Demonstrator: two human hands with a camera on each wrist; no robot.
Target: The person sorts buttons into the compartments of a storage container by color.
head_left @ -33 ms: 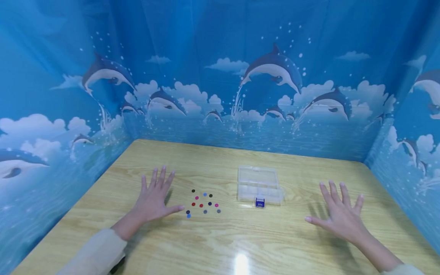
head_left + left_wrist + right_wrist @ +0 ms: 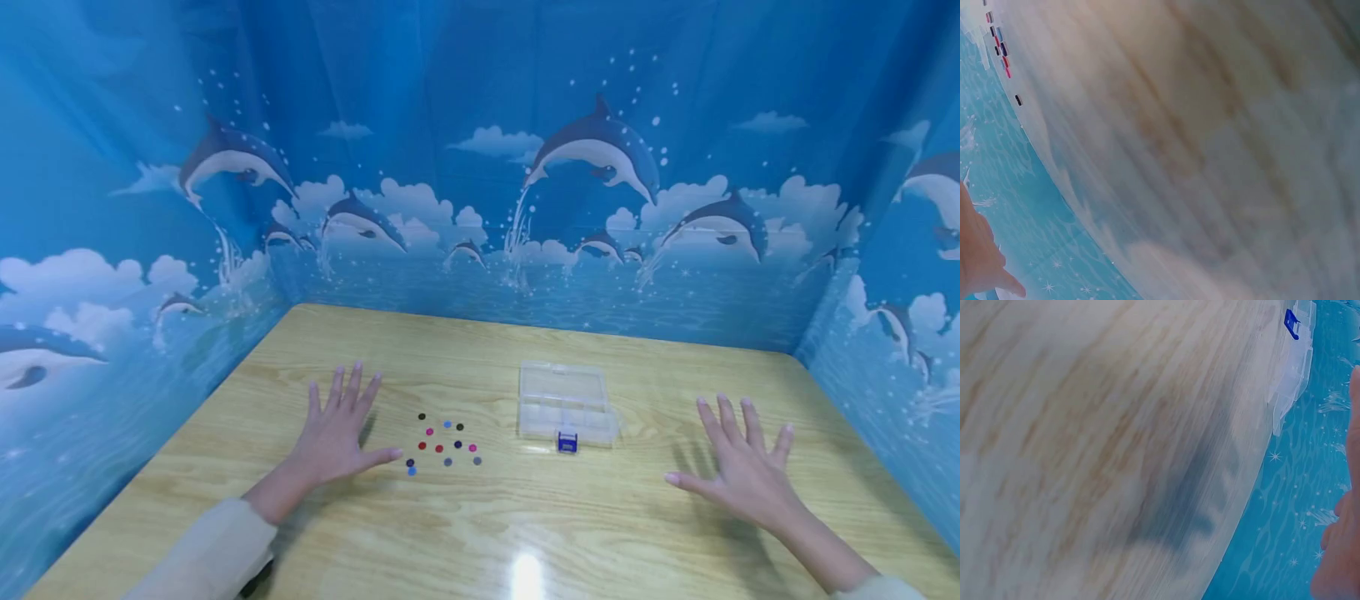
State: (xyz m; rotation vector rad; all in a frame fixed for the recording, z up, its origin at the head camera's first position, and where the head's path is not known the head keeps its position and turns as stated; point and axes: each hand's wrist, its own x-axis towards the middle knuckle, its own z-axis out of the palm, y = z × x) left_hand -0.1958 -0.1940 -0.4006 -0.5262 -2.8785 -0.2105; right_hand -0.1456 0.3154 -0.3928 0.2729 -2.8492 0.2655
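Both hands [image 2: 332, 442] [image 2: 752, 482] stay spread wide, the left beside seemingly unmoved small discs [image 2: 439, 448].

curtained booth — dolphin-print drapes [image 2: 450, 175], wood-grain table [image 2: 450, 525]

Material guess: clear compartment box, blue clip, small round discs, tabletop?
Clear compartment box: probably rigid plastic, shiny; see-through, with light-catching edges.
Blue clip: likely opaque plastic; solid, even colour.
Small round discs: perhaps plastic, from the solid colours; too small to judge finish.
Tabletop: wood or wood-look laminate, glossy; visible grain, bright reflection.
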